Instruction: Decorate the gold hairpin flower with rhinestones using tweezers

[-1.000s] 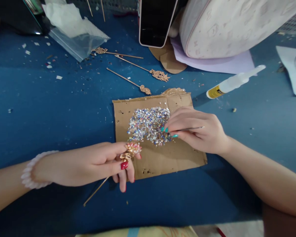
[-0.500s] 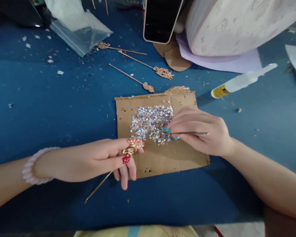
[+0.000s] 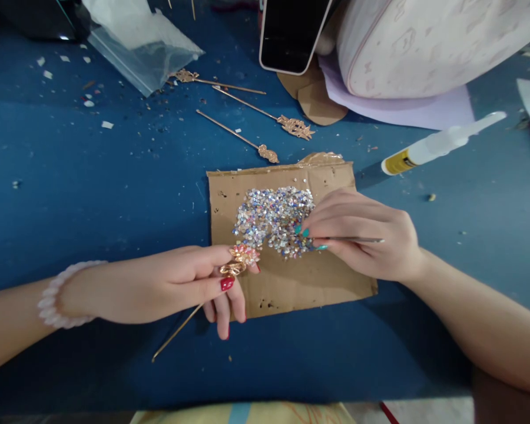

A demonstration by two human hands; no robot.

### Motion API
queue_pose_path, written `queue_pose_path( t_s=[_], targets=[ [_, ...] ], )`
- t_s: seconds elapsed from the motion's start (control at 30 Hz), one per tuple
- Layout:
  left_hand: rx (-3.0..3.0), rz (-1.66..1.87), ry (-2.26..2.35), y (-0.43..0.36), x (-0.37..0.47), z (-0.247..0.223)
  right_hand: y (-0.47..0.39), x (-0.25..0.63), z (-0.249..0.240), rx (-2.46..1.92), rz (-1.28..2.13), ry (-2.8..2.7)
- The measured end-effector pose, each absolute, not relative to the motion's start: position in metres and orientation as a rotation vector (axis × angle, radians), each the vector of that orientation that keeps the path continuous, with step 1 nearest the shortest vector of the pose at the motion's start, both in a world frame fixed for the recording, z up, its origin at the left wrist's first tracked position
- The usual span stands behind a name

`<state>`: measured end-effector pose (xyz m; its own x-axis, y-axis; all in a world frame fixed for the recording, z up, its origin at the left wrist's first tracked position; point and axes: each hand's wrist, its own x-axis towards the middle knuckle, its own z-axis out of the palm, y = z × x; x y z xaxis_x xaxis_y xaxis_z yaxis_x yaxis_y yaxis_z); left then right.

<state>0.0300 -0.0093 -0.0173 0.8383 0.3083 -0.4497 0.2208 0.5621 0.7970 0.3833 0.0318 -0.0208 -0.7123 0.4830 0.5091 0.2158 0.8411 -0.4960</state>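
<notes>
Pinching a gold-coloured pin [image 3: 233, 270] near its pink-jewelled head, the fingers of the left hand [image 3: 159, 288] leave its ornament facing up and its shaft slanting out below, over the blue desk [image 3: 92, 365]. The right hand [image 3: 371, 235] closes its fingers around a slim tool [image 3: 353, 239], apparently gripped low for fine control, at the right side of the glittering stones [image 3: 269, 215]. A cardboard sheet [image 3: 309, 282] seems to serve as their tray, its brown margin running between stones and near edge. The hands stay apart, giving each wrist room from its own side. Beyond the far edge lie more pins [image 3: 294, 126]; a white tube [image 3: 417, 151] sits right of the sheet.
</notes>
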Motion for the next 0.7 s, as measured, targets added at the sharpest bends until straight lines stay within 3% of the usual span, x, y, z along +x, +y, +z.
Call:
queue_pose_path(
  t_s=[0.7],
  targets=[
    [0.953, 0.037, 0.610, -0.0111, 0.0243, -0.0239, 0.0321, 0.3815, -0.0216, -0.500, 0.544, -2.354]
  ],
)
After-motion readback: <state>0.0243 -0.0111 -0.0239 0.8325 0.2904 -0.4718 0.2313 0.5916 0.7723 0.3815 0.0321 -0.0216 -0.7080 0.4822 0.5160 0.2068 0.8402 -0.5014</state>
